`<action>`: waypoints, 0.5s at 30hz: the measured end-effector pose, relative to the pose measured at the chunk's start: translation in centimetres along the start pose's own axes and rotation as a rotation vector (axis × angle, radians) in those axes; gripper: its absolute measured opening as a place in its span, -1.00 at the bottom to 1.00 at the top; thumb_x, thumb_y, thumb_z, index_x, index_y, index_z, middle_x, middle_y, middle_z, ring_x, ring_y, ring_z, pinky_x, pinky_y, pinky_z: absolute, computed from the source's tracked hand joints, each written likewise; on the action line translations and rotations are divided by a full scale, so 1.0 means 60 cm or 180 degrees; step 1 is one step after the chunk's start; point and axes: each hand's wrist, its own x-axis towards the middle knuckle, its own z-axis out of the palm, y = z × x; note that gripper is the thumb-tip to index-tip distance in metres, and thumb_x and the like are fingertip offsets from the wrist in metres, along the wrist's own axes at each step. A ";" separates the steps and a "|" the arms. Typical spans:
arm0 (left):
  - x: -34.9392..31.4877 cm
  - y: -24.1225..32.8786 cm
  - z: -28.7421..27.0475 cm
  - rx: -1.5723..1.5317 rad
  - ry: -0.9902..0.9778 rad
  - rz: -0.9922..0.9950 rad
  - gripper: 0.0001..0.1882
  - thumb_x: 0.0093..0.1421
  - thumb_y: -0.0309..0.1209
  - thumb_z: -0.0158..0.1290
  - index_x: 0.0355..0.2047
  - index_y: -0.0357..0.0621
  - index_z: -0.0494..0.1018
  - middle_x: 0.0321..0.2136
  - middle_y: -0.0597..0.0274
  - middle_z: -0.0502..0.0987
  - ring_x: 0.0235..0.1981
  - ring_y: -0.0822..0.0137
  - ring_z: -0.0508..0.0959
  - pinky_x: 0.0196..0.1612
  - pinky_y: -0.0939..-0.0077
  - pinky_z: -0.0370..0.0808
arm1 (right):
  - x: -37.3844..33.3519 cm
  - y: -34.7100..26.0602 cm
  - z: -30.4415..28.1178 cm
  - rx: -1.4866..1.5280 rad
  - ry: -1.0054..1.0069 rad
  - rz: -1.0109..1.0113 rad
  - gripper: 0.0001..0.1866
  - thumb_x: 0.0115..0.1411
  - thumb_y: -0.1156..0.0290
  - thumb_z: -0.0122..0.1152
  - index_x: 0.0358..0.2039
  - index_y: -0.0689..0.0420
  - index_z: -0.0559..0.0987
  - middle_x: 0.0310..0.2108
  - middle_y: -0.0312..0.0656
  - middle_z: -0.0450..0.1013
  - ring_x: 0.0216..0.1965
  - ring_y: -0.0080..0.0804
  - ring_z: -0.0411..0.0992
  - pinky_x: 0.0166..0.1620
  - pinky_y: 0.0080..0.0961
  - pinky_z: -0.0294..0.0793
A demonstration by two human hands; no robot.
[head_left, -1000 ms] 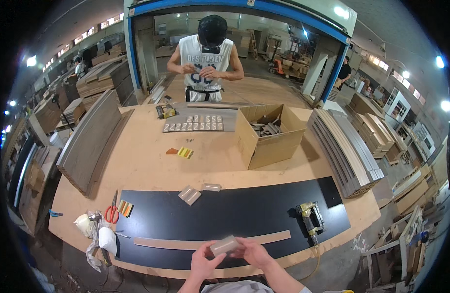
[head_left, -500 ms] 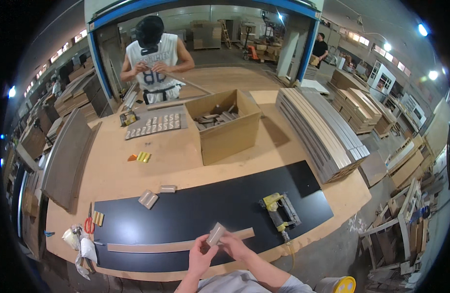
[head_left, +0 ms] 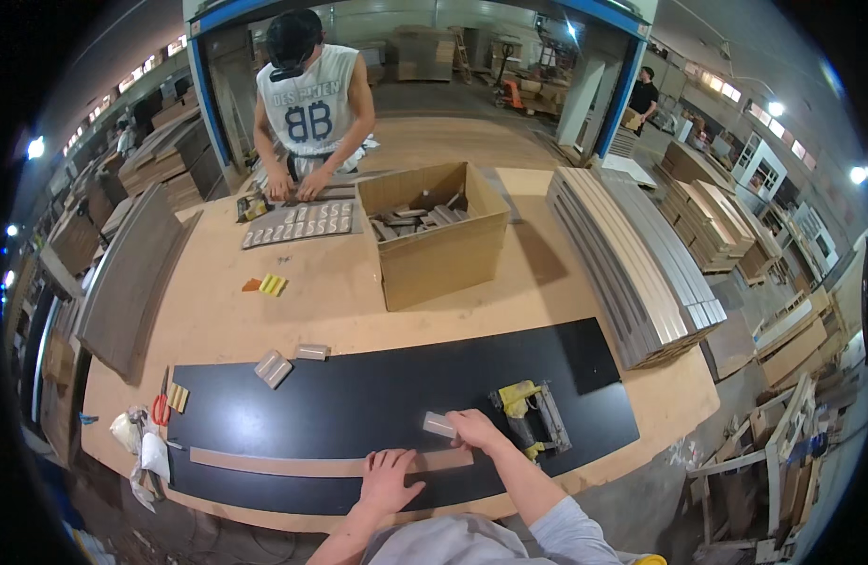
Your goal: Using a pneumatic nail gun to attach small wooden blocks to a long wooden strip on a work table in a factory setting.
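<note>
My right hand [head_left: 477, 431] pinches a small grey-brown wood block [head_left: 439, 425] by its right end, at the black panel [head_left: 321, 414]. A long, narrow brown strip [head_left: 264, 462] lies along the near part of that panel. Over the strip's right half rests my left hand [head_left: 390, 477], thumb apart from the fingers; its palm side is hidden. Just right of my right hand, a stapler-like air tool [head_left: 545, 420] with yellow wrapping lies on the panel. Two similar pieces, a wider block [head_left: 273, 368] and a smaller block [head_left: 311, 351], sit by the panel's far edge.
An open cardboard box [head_left: 443, 259] of wood pieces stands mid-table. Stacked long boards [head_left: 632, 264] line the right, leaning panels [head_left: 128, 282] the left. Red-handled scissors [head_left: 161, 407] lie at left. Across the table a co-worker [head_left: 311, 104] bends over a sheet of small pieces [head_left: 297, 225].
My hands have separated: the right has carried the block forward to the panel, and the left has dropped onto the strip. The co-worker's hands have lowered to the table.
</note>
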 end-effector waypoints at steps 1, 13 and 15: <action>0.003 0.005 0.001 0.0064 -0.0007 0.0047 -0.26 0.13 -0.07 0.38 0.29 0.01 0.46 0.21 0.14 0.47 0.30 0.06 0.39 0.44 -0.05 0.18 | 0.002 -0.008 0.000 -0.0255 0.0113 -0.0059 -0.47 0.44 0.03 0.03 0.06 0.23 0.67 -0.29 -0.13 0.66 -0.39 -0.34 0.66 -0.39 -0.43 0.59; 0.013 0.017 0.013 0.0189 -0.0427 0.0525 -0.42 0.07 -0.21 0.34 0.12 0.02 0.53 0.02 0.14 0.46 0.15 0.05 0.42 0.33 -0.07 0.25 | -0.029 0.021 -0.011 -0.2440 0.1197 -0.1209 -0.29 0.15 0.00 0.47 0.31 -0.18 0.51 0.17 -0.07 0.41 0.13 -0.03 0.54 0.17 -0.13 0.59; 0.019 0.029 0.015 0.0202 -0.0456 0.0593 -0.44 0.07 -0.22 0.34 0.10 0.01 0.54 0.02 0.15 0.46 0.15 0.05 0.42 0.33 -0.06 0.25 | -0.018 0.031 -0.007 -0.2423 0.1281 -0.1477 -0.42 0.13 0.05 0.50 0.18 -0.24 0.59 0.10 -0.16 0.44 0.07 -0.04 0.55 0.14 -0.15 0.60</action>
